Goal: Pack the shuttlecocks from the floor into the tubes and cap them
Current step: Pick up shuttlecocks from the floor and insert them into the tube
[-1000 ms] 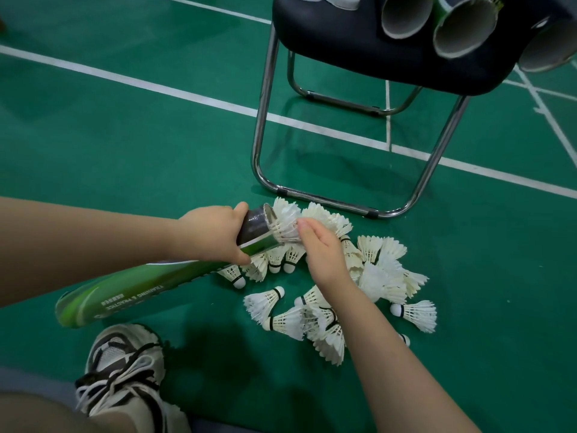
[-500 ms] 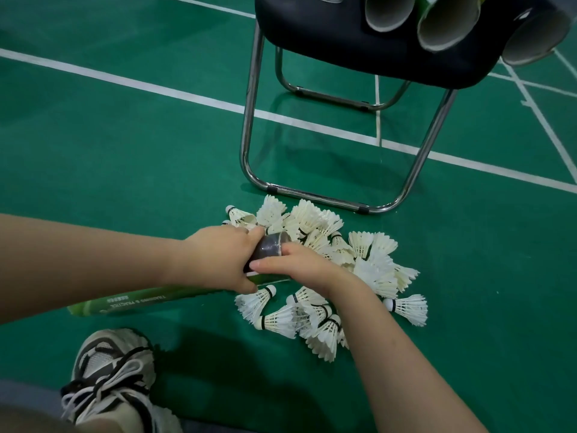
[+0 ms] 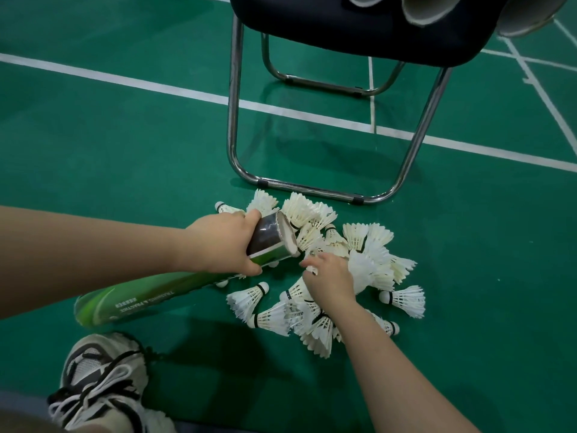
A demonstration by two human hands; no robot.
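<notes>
So there's a heap of white feather shuttlecocks (image 3: pixel 359 260) dumped on the green court floor (image 3: pixel 125 145), right in front of the chrome legs of a dark padded folding chair (image 3: pixel 359 26). Most lie in one messy pile, a few stragglers round the edges, like one lone shuttlecock (image 3: pixel 404 300) off to the right side with its cork pointing left.

The person's left hand (image 3: pixel 223 242) is wrapped tight around a long green cardboard tube (image 3: pixel 150 292) near its open end. The tube lies at a slant, the open mouth tipped up and sitting right at the edge of the pile, the far end down low toward their shoe. No cap on the mouth; the inside looks dark and I can't tell how full it is.

Right hand (image 3: pixel 327 279) is palm-down on the middle of the pile, fingers curled in among the feathers. Something white shows at the fingertips, but I honestly can't tell if it's actually pinching a shuttlecock or just resting on them.

Up on the chair seat there are more open cardboard tubes (image 3: pixel 427 10) lying with their mouths facing this way. Bottom left is a white-and-black laced sneaker (image 3: pixel 103 389).
</notes>
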